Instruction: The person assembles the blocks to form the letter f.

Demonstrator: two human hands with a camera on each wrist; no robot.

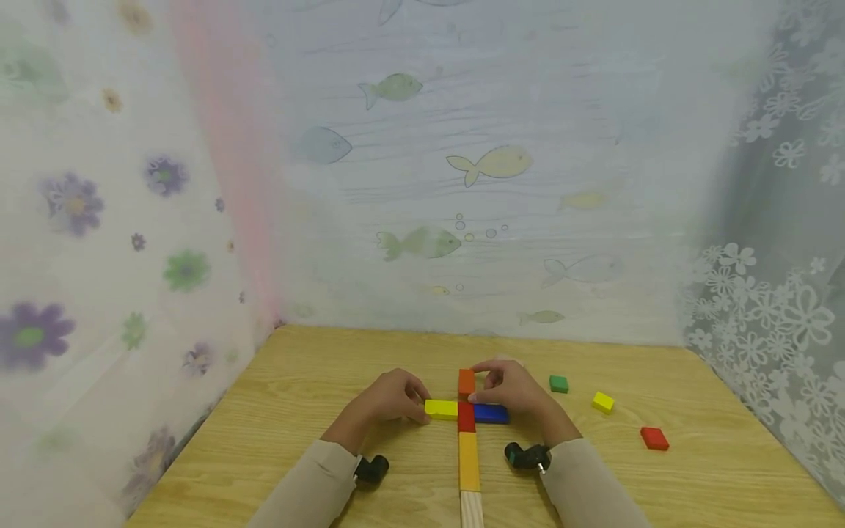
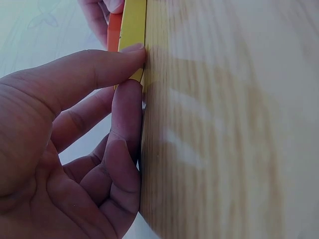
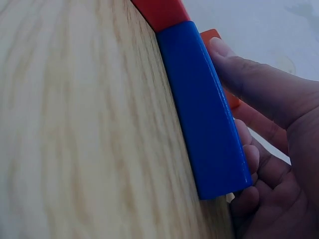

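Wooden blocks form a cross on the table. A red block (image 1: 466, 418) is at its middle, a yellow block (image 1: 441, 410) on the left and a blue block (image 1: 491, 414) on the right. At the far end is an orange block (image 1: 466, 383). My left hand (image 1: 394, 396) pinches the outer end of the yellow block with thumb and fingers. Between its thumb and index finger, my right hand (image 1: 515, 386) grips the orange block, its other fingers curled behind the blue block. Toward me run an amber block (image 1: 469, 462) and a plain wood block (image 1: 472, 510).
On the right of the wooden table (image 1: 297, 367) lie a small green block (image 1: 558, 384), a small yellow block (image 1: 603, 402) and a small red block (image 1: 654, 438). Black wrist cameras hang under both sleeves. Patterned curtains surround the table at the back and sides.
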